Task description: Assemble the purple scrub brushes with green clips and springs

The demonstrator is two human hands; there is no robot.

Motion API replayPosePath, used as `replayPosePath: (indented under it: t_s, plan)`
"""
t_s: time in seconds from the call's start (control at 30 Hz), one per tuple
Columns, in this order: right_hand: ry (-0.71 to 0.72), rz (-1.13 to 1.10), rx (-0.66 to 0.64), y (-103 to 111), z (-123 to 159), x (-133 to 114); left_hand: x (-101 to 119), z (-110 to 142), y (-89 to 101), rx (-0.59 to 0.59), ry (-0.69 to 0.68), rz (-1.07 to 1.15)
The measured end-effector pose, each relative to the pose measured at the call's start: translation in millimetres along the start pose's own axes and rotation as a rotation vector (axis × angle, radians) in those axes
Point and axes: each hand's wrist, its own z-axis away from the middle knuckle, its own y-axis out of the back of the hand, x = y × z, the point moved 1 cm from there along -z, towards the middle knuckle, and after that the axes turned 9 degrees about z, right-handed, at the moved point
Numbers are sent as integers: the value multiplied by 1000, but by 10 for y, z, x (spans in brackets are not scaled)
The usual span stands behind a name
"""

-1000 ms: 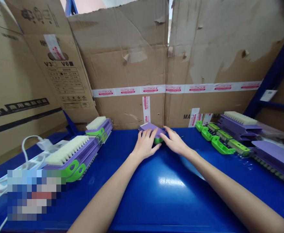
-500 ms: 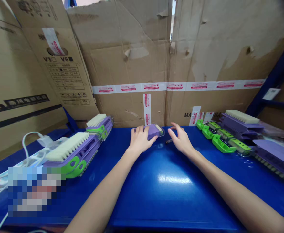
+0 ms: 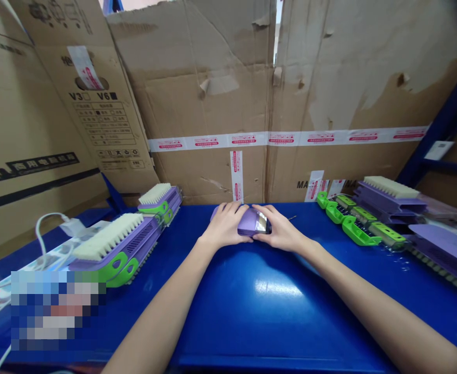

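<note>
The right hand, apart from the purple piece half a second ago, has closed in and now grips its right end. The left hand has moved slightly toward the person, and so has the piece. The green seen at the piece's end a second ago is out of view; a shiny end shows instead, between the hands, its side turned more toward the person.

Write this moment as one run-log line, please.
left hand: gripping purple plastic casing | right hand: gripping its shiny end | left side: bristled brushes | right side: green plastic parts | surface: blue tabletop
</note>
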Motion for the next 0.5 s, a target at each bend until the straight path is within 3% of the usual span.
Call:
replayPosePath:
  t_s: [0.17,0.37,0.5]
  plan:
    - [102,103,9,70,68,-152,12,3,-28,-52,25,-80]
    - [53,64,-24,202,109,-92,22,-17,-51,-18,-47,-45]
    - [57,79,-3,242,161,-55,-83,20,-40,6,-39,-78]
